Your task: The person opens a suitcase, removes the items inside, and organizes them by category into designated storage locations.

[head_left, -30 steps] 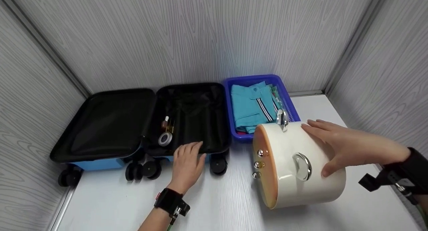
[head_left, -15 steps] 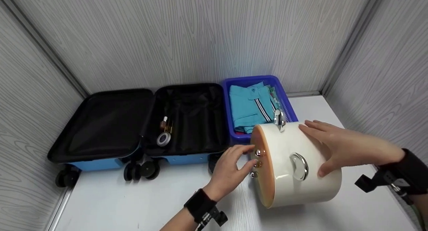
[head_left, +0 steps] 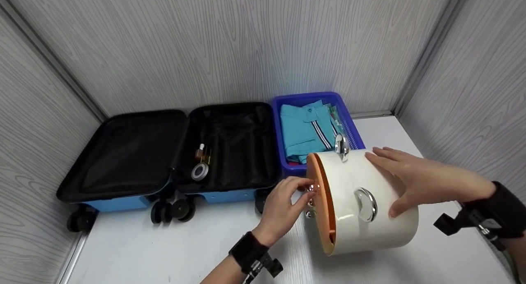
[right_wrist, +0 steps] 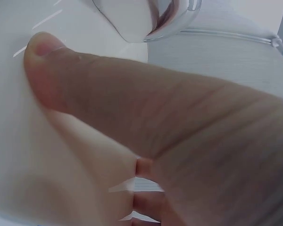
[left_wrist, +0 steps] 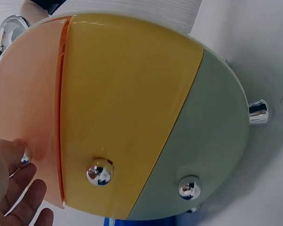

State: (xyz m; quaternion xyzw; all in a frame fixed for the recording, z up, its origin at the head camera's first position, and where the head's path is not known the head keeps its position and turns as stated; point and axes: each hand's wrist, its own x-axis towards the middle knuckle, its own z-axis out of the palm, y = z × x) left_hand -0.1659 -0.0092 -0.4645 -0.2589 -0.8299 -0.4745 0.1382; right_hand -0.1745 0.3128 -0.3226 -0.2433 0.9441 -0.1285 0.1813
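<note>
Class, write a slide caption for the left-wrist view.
Left hand pinching silver knob on peach panel, yellow panel beside it, green panel beyond.

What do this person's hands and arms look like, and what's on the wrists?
They're ordinary human ones: the left hand and right hand are ungloved, and no sleeves show on the visible forearms. The left wristband and right wristband are wide and black, each carrying a small black block and a silvery fitting.

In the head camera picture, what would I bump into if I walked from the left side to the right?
Open suitcase, left hand, blue basket, white drum-shaped box, right hand.
</note>
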